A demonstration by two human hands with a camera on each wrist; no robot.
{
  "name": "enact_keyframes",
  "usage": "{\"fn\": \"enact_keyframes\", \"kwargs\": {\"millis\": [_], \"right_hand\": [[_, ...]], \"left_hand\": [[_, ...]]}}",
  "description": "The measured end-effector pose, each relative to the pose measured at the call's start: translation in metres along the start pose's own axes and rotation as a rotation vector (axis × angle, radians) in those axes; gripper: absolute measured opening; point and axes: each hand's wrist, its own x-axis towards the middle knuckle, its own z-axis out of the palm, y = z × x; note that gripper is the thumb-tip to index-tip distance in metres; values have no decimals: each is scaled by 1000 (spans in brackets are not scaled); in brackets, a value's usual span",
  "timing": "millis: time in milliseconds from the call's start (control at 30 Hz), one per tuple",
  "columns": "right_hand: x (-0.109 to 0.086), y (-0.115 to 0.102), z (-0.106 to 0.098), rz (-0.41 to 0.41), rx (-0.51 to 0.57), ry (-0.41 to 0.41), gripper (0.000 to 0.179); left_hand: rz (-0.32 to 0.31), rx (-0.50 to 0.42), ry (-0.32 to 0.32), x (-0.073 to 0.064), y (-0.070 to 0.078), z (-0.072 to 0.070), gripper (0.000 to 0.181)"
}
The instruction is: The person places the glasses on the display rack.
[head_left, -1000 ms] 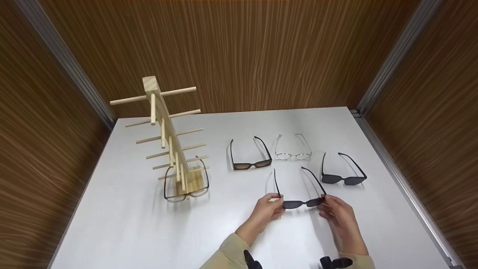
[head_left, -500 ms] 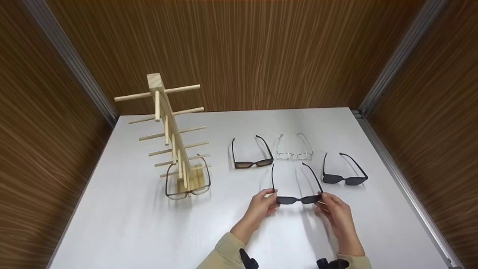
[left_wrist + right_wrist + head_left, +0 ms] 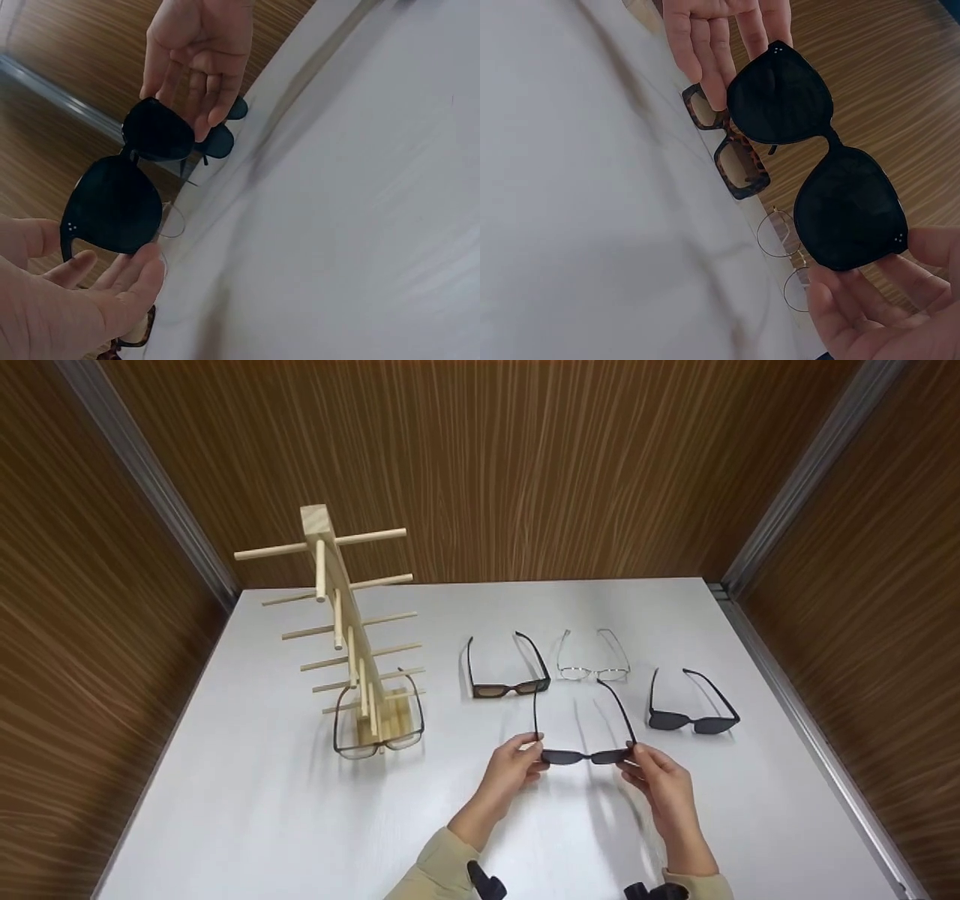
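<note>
Black sunglasses [image 3: 562, 757] with dark lenses are held above the white table, their arms unfolded and pointing away from the person. My left hand [image 3: 506, 772] pinches the left end of the frame near the hinge. At the opposite end, my right hand [image 3: 664, 787] grips the other hinge between thumb and fingers. Both wrist views show the dark lenses [image 3: 116, 206] spanning the gap between the two hands. To the left stands a wooden peg rack [image 3: 341, 585], with clear-lensed eyeglasses [image 3: 405, 741] hanging around its lower part.
Behind the held pair lie tortoiseshell sunglasses [image 3: 491, 691] and thin metal-rimmed eyeglasses [image 3: 576, 673]. Another pair of black sunglasses [image 3: 712, 725] lies to the right. Wood-patterned panels [image 3: 480, 472] wall the table [image 3: 247, 810] at the back and sides.
Both hands have carried the black sunglasses leftward and slightly away from the person. The view has shifted a little; the rack and the other glasses stay in place on the table.
</note>
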Motion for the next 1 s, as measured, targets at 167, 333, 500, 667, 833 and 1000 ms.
{"fn": "enact_keyframes", "kwargs": {"millis": [167,333,500,667,833,1000], "right_hand": [[-1,1,4,2,-2,-12,35],[-3,4,10,-3,-23,-32,36],[-4,5,14,-9,-43,-60,41],[-5,6,21,6,-25,-74,40],[-6,7,30,-3,-38,-86,40],[-6,9,37,-10,-54,-103,40]], "left_hand": [[30,29,2,-3,2,-5,39],[51,45,11,-11,9,-11,37],[78,51,20,-30,28,-14,35],[67,18,27,-22,17,-23,38],[76,18,42,-17,8,-34,40],[93,12,35,-21,11,-42,40]]}}
